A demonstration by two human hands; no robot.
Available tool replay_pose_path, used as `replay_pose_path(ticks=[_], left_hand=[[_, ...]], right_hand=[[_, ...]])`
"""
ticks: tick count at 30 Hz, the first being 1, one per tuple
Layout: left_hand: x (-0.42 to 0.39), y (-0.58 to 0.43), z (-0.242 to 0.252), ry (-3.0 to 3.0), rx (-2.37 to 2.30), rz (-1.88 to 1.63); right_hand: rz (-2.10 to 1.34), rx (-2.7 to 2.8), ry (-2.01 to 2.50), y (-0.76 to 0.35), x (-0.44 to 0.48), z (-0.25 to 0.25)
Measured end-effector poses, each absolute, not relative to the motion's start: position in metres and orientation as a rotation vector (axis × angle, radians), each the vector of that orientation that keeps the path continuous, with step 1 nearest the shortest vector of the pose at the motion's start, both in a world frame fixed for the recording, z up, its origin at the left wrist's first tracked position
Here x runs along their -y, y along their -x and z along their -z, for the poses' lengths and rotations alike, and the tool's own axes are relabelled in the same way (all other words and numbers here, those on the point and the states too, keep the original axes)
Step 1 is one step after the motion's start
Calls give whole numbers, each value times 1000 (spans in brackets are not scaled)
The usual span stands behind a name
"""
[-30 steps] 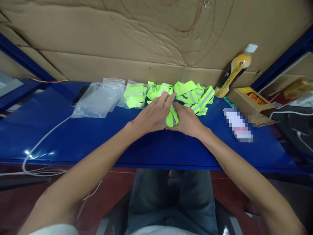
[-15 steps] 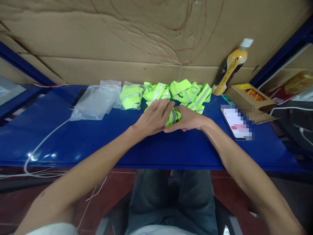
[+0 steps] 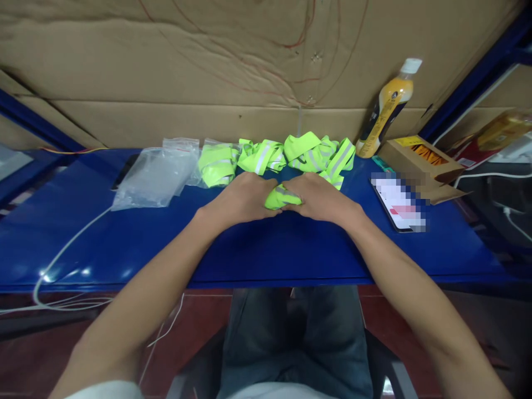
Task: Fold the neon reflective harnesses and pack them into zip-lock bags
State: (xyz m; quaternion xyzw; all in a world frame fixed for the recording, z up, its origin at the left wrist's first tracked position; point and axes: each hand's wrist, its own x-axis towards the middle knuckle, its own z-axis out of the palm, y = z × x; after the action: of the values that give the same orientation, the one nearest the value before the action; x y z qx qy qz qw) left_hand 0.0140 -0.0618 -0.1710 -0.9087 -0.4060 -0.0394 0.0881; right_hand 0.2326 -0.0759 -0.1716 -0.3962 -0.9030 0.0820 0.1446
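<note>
Glossy blue table (image 3: 257, 255), crumpled neon band (image 3: 279, 197) between both hands.

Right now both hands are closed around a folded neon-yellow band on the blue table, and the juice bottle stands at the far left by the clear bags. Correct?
Not quite. The head view shows the juice bottle at the far right, beside the cardboard box, away from the clear bags. Both the left hand and right hand do grip the band.

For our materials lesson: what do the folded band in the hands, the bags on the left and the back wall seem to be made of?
Folded band between left hand and right hand: likely woven fabric, matte neon yellow with a shiny grey stripe. Bags: thin clear plastic, glossy and crinkled. Back wall: apparently brown cardboard, matte, creased.
</note>
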Motion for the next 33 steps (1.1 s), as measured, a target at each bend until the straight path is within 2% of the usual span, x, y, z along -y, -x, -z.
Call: replay_pose_path(ticks=[5, 10, 16, 22, 25, 30, 33], left_hand=[[57, -4, 166, 2921, 1132, 460], [57, -3, 169, 2953, 1166, 593], [59, -8, 174, 2626, 1341, 376], [71, -16, 176, 2462, 1320, 416], [72, -17, 184, 2409, 1208, 513], [70, -19, 197, 2410, 1014, 638], [69, -20, 199, 2445, 973, 626]], right_hand=[[329, 2722, 1262, -223, 89, 162], [352, 2556, 1234, -219, 91, 174], [-77, 2290, 984, -223, 83, 193], [-243, 1788, 1084, -206, 71, 201], [-587, 1607, 1076, -206, 72, 201], [-1401, 1484, 1039, -223, 74, 201], [-1418, 1400, 1072, -224, 73, 203]])
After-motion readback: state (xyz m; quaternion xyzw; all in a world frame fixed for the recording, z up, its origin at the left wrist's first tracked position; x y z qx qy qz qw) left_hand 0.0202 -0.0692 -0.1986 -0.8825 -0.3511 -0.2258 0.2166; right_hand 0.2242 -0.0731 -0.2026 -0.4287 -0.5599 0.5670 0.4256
